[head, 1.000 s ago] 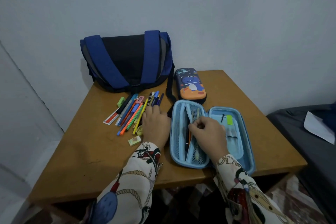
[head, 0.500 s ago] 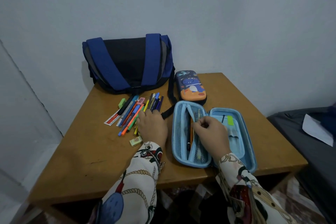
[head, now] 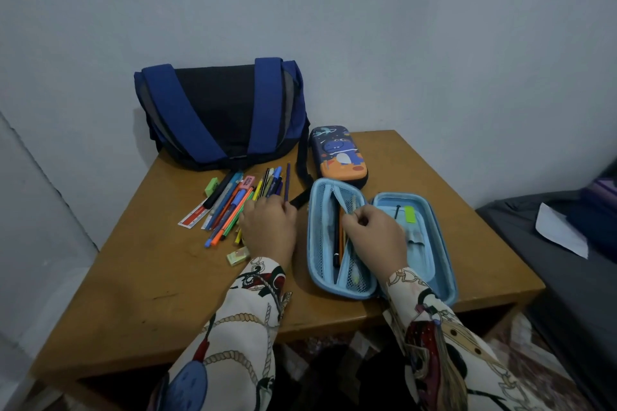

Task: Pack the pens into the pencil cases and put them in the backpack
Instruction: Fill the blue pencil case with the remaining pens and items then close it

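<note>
left hand (head: 269, 230): on loose pens (head: 233, 207), fingers curled round a purple pen (head: 287, 185)
right hand (head: 374, 237): pinching a pen in open blue case (head: 430, 210)
closed case (head: 339, 157): beside backpack (head: 217, 113), on table (head: 150, 277)

both hands palm-down, left hand (head: 269, 230) fingers curled reaching toward 12, right hand (head: 374, 233) pinching at 11

The left hand (head: 269, 230) has slid onto the loose pens (head: 233, 207), lifting a purple one (head: 287, 185).
</note>
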The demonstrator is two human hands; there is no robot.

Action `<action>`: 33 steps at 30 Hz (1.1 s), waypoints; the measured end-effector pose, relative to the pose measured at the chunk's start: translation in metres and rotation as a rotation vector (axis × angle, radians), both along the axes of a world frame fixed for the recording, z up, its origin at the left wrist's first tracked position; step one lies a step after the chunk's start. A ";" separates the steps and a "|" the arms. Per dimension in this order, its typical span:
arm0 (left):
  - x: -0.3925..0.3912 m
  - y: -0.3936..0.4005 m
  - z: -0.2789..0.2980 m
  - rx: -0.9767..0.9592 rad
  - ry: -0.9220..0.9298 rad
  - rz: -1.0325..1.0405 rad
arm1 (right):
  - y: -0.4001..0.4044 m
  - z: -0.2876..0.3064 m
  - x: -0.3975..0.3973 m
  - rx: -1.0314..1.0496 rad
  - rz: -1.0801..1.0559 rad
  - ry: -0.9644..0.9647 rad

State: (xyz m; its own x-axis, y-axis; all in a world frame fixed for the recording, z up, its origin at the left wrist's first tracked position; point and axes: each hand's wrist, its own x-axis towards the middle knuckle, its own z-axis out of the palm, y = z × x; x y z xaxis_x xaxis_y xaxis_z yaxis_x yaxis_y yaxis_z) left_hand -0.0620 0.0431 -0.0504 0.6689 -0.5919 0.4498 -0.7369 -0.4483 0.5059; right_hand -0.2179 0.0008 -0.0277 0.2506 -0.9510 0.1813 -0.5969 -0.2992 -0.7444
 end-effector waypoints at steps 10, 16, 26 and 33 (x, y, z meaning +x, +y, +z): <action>-0.007 0.029 0.001 -0.281 0.468 -0.540 | -0.002 -0.003 0.002 -0.078 0.032 0.063; -0.006 0.028 0.003 -0.276 0.472 -0.658 | -0.001 -0.002 0.002 -0.066 0.026 0.010; -0.002 0.022 -0.002 -0.078 0.260 -0.692 | -0.002 -0.004 0.000 -0.052 0.040 -0.029; -0.003 0.023 0.000 0.142 0.179 -0.740 | -0.003 -0.003 0.002 -0.055 0.056 -0.008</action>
